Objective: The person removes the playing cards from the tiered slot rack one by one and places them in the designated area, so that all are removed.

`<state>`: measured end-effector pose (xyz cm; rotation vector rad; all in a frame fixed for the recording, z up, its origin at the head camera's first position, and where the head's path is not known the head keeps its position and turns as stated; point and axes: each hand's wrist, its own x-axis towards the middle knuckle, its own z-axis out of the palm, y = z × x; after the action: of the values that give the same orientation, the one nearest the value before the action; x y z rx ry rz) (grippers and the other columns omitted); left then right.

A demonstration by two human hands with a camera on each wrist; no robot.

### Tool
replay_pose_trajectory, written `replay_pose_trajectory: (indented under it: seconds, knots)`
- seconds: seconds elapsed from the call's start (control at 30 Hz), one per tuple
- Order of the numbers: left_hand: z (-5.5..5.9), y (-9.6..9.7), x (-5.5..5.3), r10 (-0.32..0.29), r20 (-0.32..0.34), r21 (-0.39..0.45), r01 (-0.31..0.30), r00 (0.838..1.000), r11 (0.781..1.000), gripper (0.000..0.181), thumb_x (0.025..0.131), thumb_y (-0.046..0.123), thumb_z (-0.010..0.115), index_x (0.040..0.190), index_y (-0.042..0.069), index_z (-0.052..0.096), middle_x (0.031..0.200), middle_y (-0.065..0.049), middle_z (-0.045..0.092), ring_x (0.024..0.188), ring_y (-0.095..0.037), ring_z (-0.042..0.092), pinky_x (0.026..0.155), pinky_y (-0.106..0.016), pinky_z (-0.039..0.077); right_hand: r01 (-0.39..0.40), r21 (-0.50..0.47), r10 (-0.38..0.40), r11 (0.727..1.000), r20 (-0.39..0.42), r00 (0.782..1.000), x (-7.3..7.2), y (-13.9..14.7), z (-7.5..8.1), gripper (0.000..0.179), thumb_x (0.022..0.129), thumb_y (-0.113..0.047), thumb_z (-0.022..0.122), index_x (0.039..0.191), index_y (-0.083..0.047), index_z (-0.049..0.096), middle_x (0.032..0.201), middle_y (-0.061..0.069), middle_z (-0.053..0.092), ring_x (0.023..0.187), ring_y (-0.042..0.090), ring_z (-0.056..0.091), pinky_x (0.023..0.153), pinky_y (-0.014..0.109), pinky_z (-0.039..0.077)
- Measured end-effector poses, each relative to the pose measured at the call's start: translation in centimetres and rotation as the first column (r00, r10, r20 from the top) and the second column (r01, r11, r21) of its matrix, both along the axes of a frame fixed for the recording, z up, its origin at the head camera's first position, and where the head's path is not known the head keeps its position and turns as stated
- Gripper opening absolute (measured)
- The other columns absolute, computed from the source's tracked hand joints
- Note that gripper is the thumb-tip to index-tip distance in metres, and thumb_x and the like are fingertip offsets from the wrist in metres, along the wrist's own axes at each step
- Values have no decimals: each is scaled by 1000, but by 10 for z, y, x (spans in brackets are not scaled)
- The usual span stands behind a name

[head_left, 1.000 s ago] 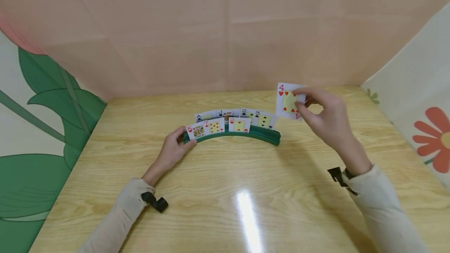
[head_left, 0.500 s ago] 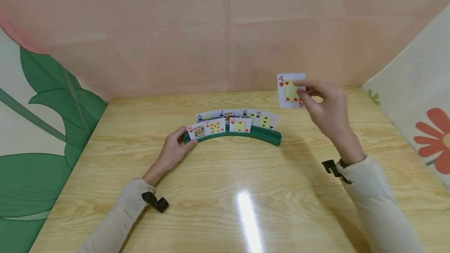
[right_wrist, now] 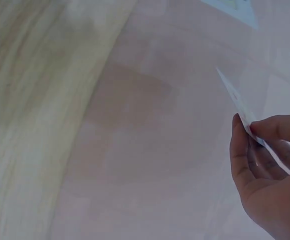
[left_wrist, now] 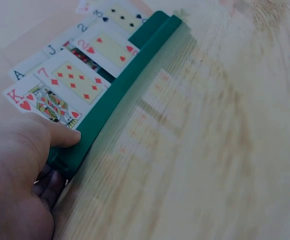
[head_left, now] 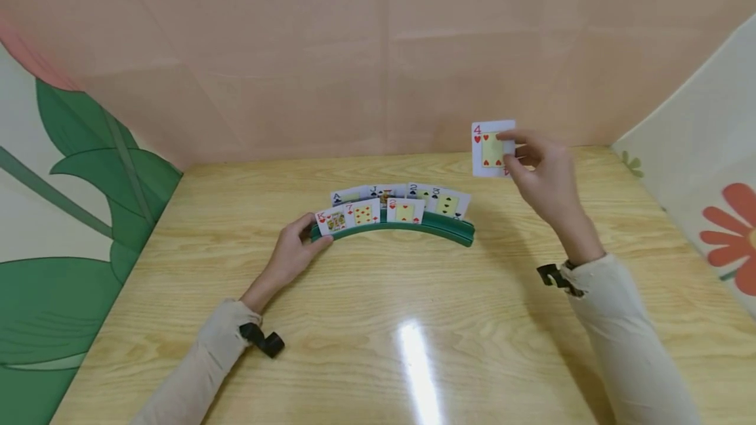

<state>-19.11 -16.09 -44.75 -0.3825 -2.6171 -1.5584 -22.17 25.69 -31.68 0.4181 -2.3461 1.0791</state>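
A curved green card holder [head_left: 445, 227] stands mid-table with playing cards in two rows. Its front row shows the king of hearts [head_left: 332, 221], the seven of diamonds [head_left: 363, 213] and the two of hearts [head_left: 405, 211]; behind are an ace, a jack, a two and the three of spades [head_left: 451, 202]. My left hand [head_left: 289, 251] grips the holder's left end, thumb in front, as the left wrist view shows. Up to the right, my right hand [head_left: 549, 179] pinches the four of hearts [head_left: 493, 156] by its right edge, face toward me. Edge-on, that card [right_wrist: 239, 107] appears in the right wrist view.
The wooden table [head_left: 331, 333] reaches back to a pinkish cloth wall [head_left: 378, 64]. Side panels carry green leaves [head_left: 59, 307] at left and a red flower [head_left: 732, 235] at right. Black straps [head_left: 262, 340] are on both wrists.
My right hand has raised the four of hearts, then shifted it slightly right, and the card stands more upright. My left hand stays on the holder.
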Motion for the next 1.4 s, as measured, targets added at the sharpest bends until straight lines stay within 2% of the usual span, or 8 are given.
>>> replay_pose_trajectory:
  seconds: [0.27, 0.43, 0.53, 0.63, 0.87, 1.0, 1.17, 1.4]
  knots:
    - [1, -1, 1, -7, -1, 3, 7, 1000, 1000, 39, 91, 13, 74, 126, 0, 62, 117, -15, 66, 104, -25, 62, 89, -41, 51, 3, -33, -4, 999, -27, 1000, -14, 3, -21, 17, 92, 1, 68, 109, 4, 69, 96, 16, 71, 77, 3, 60, 69, 10, 46]
    - [1, 0, 1, -7, -2, 7, 7, 1000, 1000, 40, 91, 13, 74, 126, 0, 62, 117, -15, 66, 104, -25, 62, 89, -41, 51, 13, -8, -12, 1000, 92, 996, -20, 5, -32, 23, 92, 1, 67, 114, 5, 66, 101, 20, 70, 87, 17, 64, 71, 8, 46]
    - [1, 1, 1, -7, -1, 8, 7, 1000, 1000, 39, 91, 14, 74, 126, 1, 62, 116, -15, 67, 103, -25, 62, 88, -40, 51, -18, 30, 12, 999, 211, 978, -22, 8, -37, 31, 90, 6, 66, 121, 7, 61, 109, 25, 66, 96, 32, 65, 75, 12, 50]
    - [1, 1, 1, -6, -3, 10, 6, 1000, 1000, 39, 91, 14, 74, 125, 1, 62, 116, -15, 67, 103, -25, 62, 87, -41, 51, -63, 76, 36, 995, 316, 948, -24, 10, -40, 40, 88, 10, 66, 127, 8, 56, 116, 28, 63, 103, 40, 64, 81, 25, 55]
    - [0, 3, 2, 1, 5, 9, -1, 1000, 1000, 38, 92, 7, 72, 126, -5, 60, 118, -22, 65, 104, -32, 61, 88, -48, 50, -103, 117, 52, 988, 379, 924, -29, 14, -49, 43, 89, 9, 64, 131, 10, 54, 121, 32, 61, 106, 44, 63, 87, 50, 53]
    - [-1, 3, 0, 0, 13, 3, 0, 1000, 1000, 38, 92, 2, 70, 126, -8, 59, 118, -24, 64, 104, -34, 61, 88, -49, 50, -120, 178, 38, 977, 405, 913, -32, 18, -56, 43, 90, 9, 63, 132, 11, 54, 124, 33, 59, 106, 45, 62, 87, 54, 52]
    - [-1, 2, 1, 6, 6, -1, -6, 1000, 1000, 40, 92, 10, 72, 127, -3, 60, 118, -20, 66, 103, -28, 61, 85, -39, 51, -175, 287, 27, 942, 456, 890, -33, 20, -60, 42, 91, 6, 62, 132, 13, 53, 124, 35, 58, 105, 46, 62, 86, 55, 51]
    - [-1, 0, 1, -5, -4, 3, 5, 1000, 1000, 40, 92, 17, 74, 127, 2, 62, 116, -14, 67, 101, -22, 62, 84, -33, 51, -215, 322, 16, 922, 523, 852, -34, 21, -63, 41, 92, 5, 61, 132, 11, 55, 122, 36, 58, 104, 45, 63, 83, 53, 53]
